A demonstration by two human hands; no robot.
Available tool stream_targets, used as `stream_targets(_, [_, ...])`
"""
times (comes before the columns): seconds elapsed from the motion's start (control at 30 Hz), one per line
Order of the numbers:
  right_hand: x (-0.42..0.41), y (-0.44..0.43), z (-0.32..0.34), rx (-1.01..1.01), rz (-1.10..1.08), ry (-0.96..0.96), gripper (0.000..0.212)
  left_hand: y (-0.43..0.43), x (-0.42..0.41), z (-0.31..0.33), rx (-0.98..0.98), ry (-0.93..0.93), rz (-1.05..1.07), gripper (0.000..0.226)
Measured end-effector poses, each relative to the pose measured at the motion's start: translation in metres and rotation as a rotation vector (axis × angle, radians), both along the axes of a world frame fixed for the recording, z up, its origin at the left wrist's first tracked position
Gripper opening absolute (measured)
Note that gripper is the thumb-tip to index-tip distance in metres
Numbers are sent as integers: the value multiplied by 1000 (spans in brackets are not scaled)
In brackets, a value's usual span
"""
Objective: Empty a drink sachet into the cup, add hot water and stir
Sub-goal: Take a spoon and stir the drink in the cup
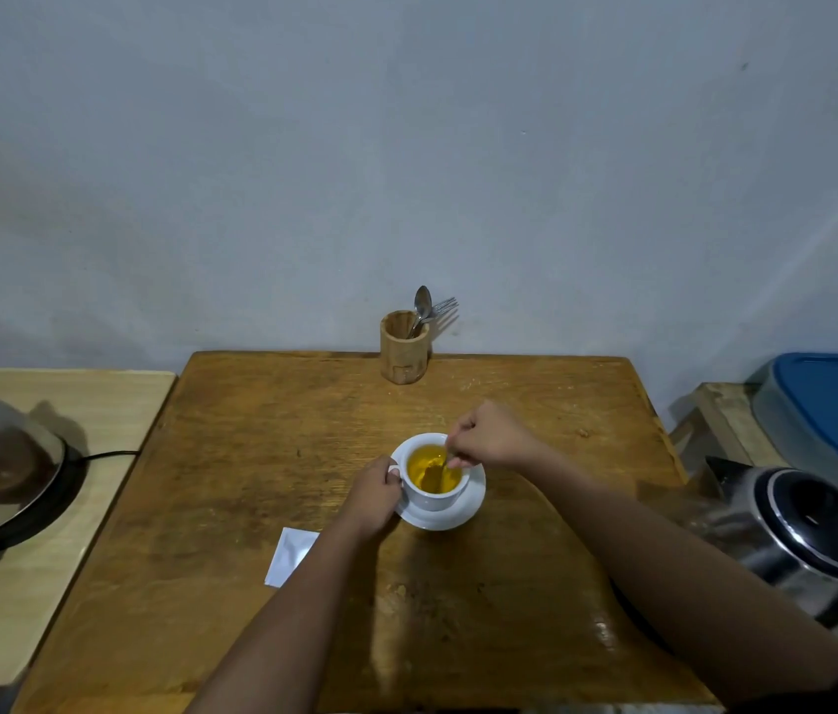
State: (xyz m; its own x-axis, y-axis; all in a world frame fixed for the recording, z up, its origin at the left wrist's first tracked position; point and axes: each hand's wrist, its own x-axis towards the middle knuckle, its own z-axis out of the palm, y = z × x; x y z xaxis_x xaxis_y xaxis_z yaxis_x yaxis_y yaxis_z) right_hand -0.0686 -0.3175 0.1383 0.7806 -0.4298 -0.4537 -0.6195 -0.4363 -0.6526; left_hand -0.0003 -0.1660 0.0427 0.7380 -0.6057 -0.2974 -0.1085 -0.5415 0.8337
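Note:
A white cup [434,499] stands on a white saucer [463,512] in the middle of the wooden table [262,456]. Yellow-orange liquid fills it. My left hand [373,494] grips the cup's handle side. My right hand [489,435] hovers over the cup's right rim, fingers pinched on a spoon [445,463] whose bowl dips into the drink. A white sachet [290,553] lies flat on the table, left of my left forearm. A steel kettle [797,538] sits at the right edge.
A wooden holder [404,350] with a spoon and forks stands at the table's far edge by the wall. A paler side table [113,404] on the left carries a dark round appliance [5,471] with a cable. A blue-lidded container [833,409] rests at the right.

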Motion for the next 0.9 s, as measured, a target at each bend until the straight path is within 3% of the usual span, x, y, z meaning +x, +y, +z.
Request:
stream_targets(0.1, [-5, 5, -8, 32, -102, -88, 22, 0, 0, 0, 5, 1, -1, 16])
stream_targets(0.37, [-15, 14, -16, -121, -218, -188, 26, 1, 0, 0, -6, 30, -3, 19])
stream_targets(0.53, [-18, 14, -22, -80, -264, -236, 26, 1, 0, -1, -10, 15, 7, 15])
stream_targets(0.77, [-18, 17, -14, 78, -169, -265, 9, 1, 0, -2, 2, 22, 10, 22])
stream_targets(0.9, [-18, 18, -8, 32, -31, -241, 17, 1, 1, -3, -12, 31, 10, 19])
